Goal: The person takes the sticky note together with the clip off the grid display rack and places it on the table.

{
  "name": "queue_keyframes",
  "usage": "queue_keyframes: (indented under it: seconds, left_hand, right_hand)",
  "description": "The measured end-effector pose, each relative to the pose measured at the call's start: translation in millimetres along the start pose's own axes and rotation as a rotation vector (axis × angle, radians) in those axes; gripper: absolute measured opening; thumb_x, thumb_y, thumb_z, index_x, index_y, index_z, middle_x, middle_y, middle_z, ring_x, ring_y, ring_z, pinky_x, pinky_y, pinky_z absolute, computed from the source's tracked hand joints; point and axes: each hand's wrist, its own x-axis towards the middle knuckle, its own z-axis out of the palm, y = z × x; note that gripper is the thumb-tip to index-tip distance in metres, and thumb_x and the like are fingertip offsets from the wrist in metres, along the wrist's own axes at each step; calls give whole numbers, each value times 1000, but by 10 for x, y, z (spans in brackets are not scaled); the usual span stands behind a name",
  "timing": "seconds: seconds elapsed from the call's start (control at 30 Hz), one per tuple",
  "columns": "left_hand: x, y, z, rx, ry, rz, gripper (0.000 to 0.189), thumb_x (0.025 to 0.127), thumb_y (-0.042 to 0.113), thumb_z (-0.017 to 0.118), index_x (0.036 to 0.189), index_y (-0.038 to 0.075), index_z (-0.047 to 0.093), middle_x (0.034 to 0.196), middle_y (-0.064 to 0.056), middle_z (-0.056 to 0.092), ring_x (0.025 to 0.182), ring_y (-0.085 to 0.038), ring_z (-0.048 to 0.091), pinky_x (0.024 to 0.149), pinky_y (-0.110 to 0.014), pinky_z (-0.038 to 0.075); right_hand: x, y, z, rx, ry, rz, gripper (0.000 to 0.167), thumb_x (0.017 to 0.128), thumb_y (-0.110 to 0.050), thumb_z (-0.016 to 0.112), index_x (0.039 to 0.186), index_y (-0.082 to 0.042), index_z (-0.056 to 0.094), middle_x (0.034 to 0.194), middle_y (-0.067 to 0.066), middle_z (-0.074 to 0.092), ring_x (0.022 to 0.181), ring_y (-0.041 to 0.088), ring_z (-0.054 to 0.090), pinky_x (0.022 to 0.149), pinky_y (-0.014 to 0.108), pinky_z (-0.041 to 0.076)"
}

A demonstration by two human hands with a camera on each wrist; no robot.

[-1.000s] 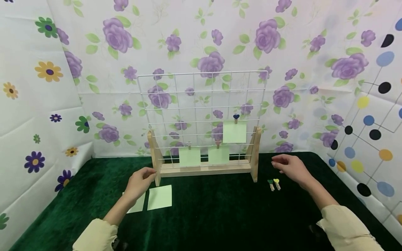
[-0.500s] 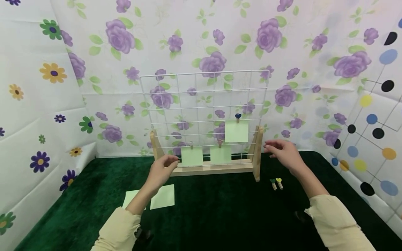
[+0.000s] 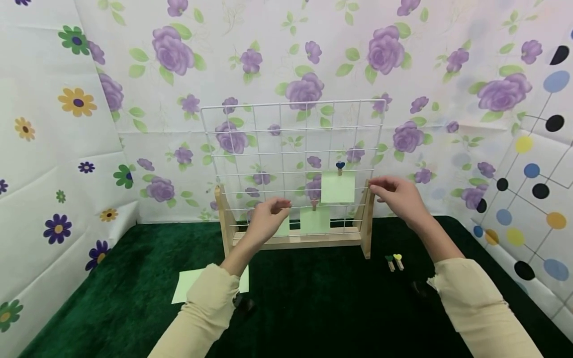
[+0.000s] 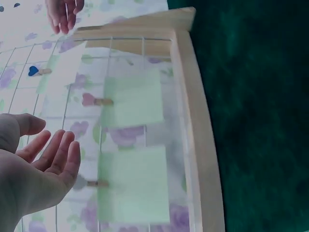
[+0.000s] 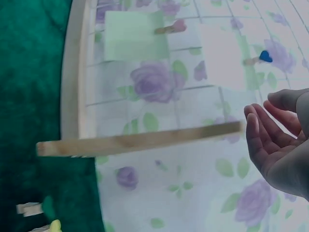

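My left hand point(image 3: 267, 221), fingers loosely bent and holding nothing, is in front of the white wire grid point(image 3: 293, 150). It partly covers the lower left green note point(image 4: 135, 186), which hangs from a pale clip point(image 4: 91, 183). Beside that note, a pink heart clip point(image 3: 314, 205) holds another green note point(image 3: 315, 221). Higher and to the right, a third green note point(image 3: 337, 187) hangs under a blue heart clip point(image 3: 340, 167). My right hand point(image 3: 400, 201), also holding nothing, has its fingertips close to the top of the right wooden post point(image 3: 367, 223).
Two green notes lie on the dark green cloth at left, the outer note point(image 3: 182, 287) and the inner note point(image 3: 244, 281), both partly under my left arm. At right lie a green heart clip point(image 3: 390, 263) and a yellow heart clip point(image 3: 398, 262). Flowered sheeting point(image 3: 268, 44) hangs behind.
My left hand has moved right and up, from above the loose notes to in front of the grid. My right hand has risen and moved left toward the post. The hung notes stay put.
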Motion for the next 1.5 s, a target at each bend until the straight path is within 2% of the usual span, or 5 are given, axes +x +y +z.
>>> queue_keyframes:
  seconds: [0.2, 0.4, 0.63, 1.03, 1.5]
  left_hand:
    - [160, 64, 193, -241, -8, -101, 33, 98, 12, 58, 128, -1, 58, 122, -12, 62, 113, -25, 58, 92, -37, 49]
    - [271, 178, 325, -266, -18, -127, 34, 98, 13, 57, 130, 1, 57, 126, -12, 60, 116, -23, 56, 93, -33, 49]
    - [383, 297, 446, -344, -25, -166, 33, 97, 12, 58, 129, 1, 58, 125, -11, 61, 115, -24, 58, 94, -34, 48]
    - [504, 424, 590, -332, 4, -186, 30, 97, 11, 58, 125, 2, 60, 119, -12, 60, 103, -23, 61, 86, -32, 52]
    - [565, 461, 732, -293, -4, -149, 23, 97, 8, 57, 115, -4, 62, 108, -14, 62, 87, -19, 60, 75, -31, 54]
  right_hand:
    - [131, -228, 41, -50, 8, -59, 35, 99, -26, 57, 121, 1, 63, 116, 17, 65, 100, 29, 61, 78, 28, 54]
    - [244, -394, 84, -53, 0, -76, 34, 99, -23, 57, 121, 2, 63, 116, 17, 65, 100, 30, 63, 82, 40, 54]
    - [322, -531, 118, -11, -22, -64, 34, 99, -19, 57, 125, 3, 60, 125, 18, 61, 107, 31, 62, 82, 32, 54]
    - [492, -669, 220, 37, -126, -40, 38, 101, -13, 53, 135, 3, 52, 136, 21, 52, 114, 32, 58, 84, 37, 53]
    - [588, -680, 307, -182, -134, -42, 36, 100, -9, 51, 133, 6, 53, 131, 23, 55, 98, 34, 65, 79, 37, 55]
